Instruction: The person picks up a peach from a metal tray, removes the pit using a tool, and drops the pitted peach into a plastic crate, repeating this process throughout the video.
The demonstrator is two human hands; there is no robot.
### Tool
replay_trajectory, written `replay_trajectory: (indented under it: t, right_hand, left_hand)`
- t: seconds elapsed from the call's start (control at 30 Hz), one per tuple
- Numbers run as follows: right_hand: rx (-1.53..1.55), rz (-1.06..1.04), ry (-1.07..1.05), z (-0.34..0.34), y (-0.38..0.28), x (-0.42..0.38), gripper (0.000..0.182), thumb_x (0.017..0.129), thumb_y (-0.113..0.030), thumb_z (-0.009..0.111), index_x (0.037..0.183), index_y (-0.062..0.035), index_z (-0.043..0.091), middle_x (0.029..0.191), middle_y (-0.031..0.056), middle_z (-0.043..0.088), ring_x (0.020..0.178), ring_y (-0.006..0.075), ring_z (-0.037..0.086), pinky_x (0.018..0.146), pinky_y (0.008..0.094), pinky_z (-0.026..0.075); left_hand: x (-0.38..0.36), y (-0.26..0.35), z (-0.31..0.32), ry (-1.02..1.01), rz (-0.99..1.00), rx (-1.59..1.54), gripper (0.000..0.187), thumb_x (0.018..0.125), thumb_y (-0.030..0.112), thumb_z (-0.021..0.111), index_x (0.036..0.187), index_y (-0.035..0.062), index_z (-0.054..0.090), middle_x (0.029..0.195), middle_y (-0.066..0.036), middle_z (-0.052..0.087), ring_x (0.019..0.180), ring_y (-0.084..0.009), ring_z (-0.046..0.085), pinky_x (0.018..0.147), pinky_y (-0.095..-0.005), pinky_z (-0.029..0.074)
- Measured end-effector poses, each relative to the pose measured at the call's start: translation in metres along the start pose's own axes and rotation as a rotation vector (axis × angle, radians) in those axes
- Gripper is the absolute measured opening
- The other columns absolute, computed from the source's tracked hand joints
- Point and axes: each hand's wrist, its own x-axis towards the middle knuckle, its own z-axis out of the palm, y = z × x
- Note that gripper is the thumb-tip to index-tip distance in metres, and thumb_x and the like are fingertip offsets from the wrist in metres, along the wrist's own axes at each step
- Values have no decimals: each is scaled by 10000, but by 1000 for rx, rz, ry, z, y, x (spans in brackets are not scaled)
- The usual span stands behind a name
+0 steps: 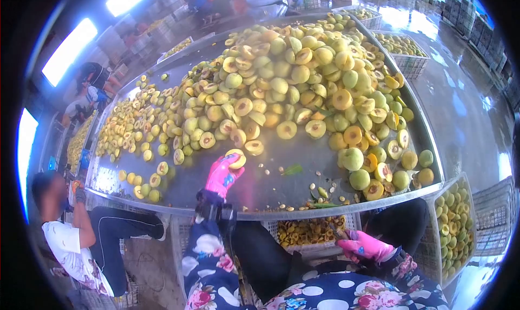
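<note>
My left hand point(221, 175), in a pink glove, pinches a yellow-green stone fruit half point(236, 157) just above the metal table point(254, 182). Several more fruit halves lie right beyond its fingers, some showing a brown pit hollow. Low on the right, in front of my body, my right hand point(368, 247) is closed in a matching glove. A short dark tool point(342, 234) sticks out from its fingers; its exact kind is too small to tell. Below the table edge, near that hand, a crate point(298, 249) holds brownish fruit pieces or pits.
A big heap of fruit point(292, 71) covers the table's far side. Loose pits and a green leaf point(292, 169) lie near the front rim. Full crates stand at right point(455, 228) and far right point(401, 45). A co-worker point(81, 228) sits at left.
</note>
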Motion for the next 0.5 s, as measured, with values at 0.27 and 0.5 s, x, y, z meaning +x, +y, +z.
replay_trajectory:
  t: [0.27, 0.5]
  right_hand:
    - [-99, -240, 26, 27, -46, -31, 218, 905, -266, 529, 966, -63, 477, 673, 9, 548, 514, 72, 519, 466, 197, 420]
    - [-253, -381, 63, 41, -51, -52, 303, 906, -274, 521, 1065, -21, 474, 680, 17, 544, 543, 79, 524, 501, 221, 432]
  left_hand:
    - [-136, -53, 81, -307, -226, -576, 323, 894, 195, 484, 1156, 7, 491, 1128, -196, 540, 985, -335, 554, 829, -470, 481]
    - [-189, -81, 128, -411, -274, -575, 471, 931, 278, 359, 1309, -2, 373, 1219, -182, 487, 1068, -298, 508, 925, -458, 398]
